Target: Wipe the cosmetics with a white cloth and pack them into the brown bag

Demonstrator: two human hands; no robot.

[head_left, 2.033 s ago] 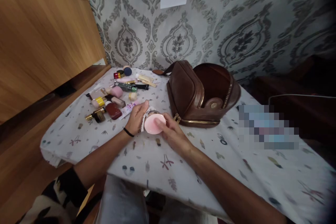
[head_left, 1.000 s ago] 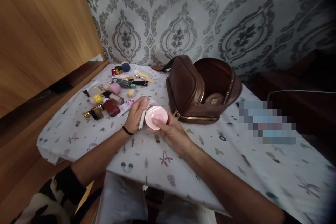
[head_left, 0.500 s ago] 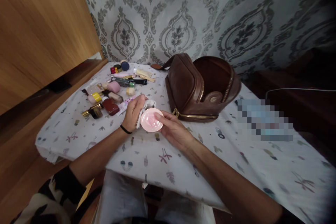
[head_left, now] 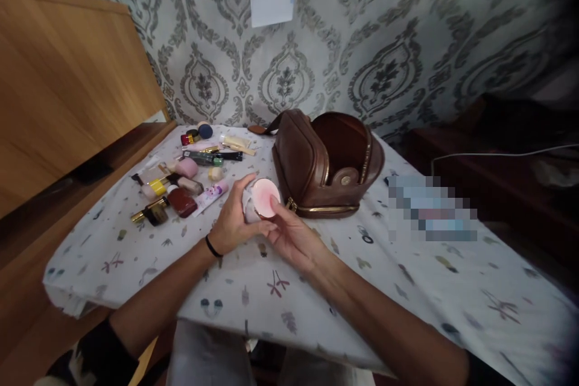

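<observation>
since half a second ago, the left hand's (head_left: 231, 223) thumb has crossed below the pale-pink, round, plastic-looking disc (head_left: 262, 194); its fingers curl round a crumpled white cloth (head_left: 247, 207) at nine o'clock. the right hand (head_left: 296, 240) grips the disc, thumb on its face; a rim hold would likely smudge less. beyond, at two o'clock: an open brown leather bag (head_left: 301, 163).

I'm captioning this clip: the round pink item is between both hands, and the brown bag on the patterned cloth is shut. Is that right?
Not quite: the head view shows the brown bag gaping open. It is on the patterned cloth, and the round pink item is between the left hand and the right hand.
</observation>
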